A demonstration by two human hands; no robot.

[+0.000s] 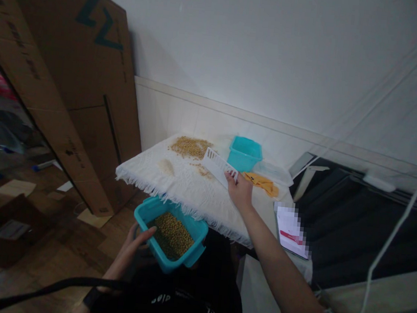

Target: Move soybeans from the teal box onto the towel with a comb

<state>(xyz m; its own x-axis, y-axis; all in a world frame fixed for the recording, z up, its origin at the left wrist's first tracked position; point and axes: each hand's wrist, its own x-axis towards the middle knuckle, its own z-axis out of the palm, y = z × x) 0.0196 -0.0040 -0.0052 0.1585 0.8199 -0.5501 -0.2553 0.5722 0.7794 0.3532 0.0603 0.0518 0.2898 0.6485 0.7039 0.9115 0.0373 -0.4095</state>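
Observation:
My left hand (139,241) grips the near left side of a teal plastic bin (201,234), thumb over its rim. Yellowish beans (175,234), likely soybeans, lie inside it, and the bin is held just below the table's front edge. Over the tabletop, my right hand (240,189) pinches a white plastic panel with slots (217,167) at its right end. Left of the panel, a spread pile of the same beans (190,147) covers the cloth, with a few more scattered near the panel's lower edge. A small pale heap of grains (165,166) sits closer to the front.
A second teal bin (245,152) stands at the back of the table (148,170), by a yellow cloth (263,183) and a clear plastic lid (273,172). A phone or tablet (292,231) lies at the right. A tall cardboard box (89,91) leans at left; a white cable (388,242) hangs at right.

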